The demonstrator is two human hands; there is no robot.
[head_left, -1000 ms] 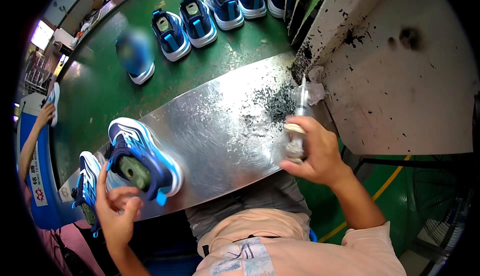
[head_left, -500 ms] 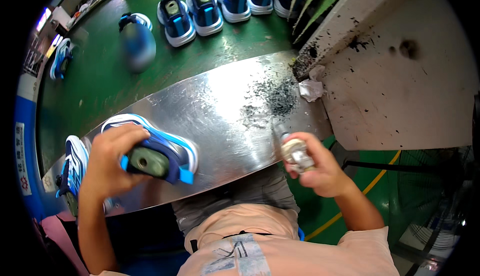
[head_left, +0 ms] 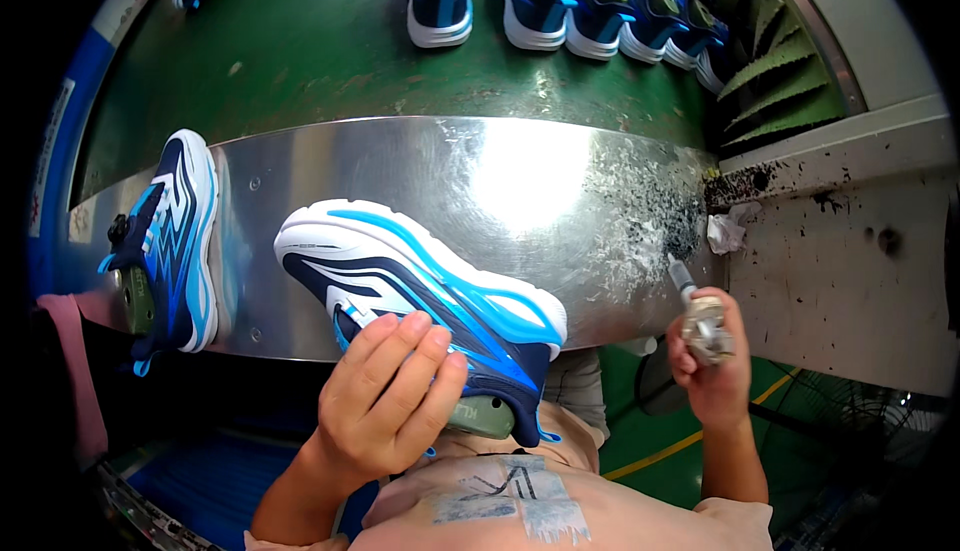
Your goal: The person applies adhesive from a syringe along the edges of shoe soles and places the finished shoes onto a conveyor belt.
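Note:
My left hand is closed on a blue and white running shoe, its fingers lying across the upper. The shoe is tilted on its side above the near edge of the metal ledge, toe to the left, with the edge of its white sole facing away from me. A green shoe last fills its opening. In my right hand, fingers wrapped round it, is a tool with a tape-wrapped handle and a narrow pale tip. That tip points at the dark-smeared right end of the ledge, apart from the shoe.
A second running shoe lies on the left end of the metal ledge. Beyond is a green surface with several shoes lined up. Crumpled paper sits by the stained panel at right, below green flaps.
My left hand has brought the shoe closer to my body and turned it, showing its side and sole edge. The tool remains in my right hand. The whole view has shifted.

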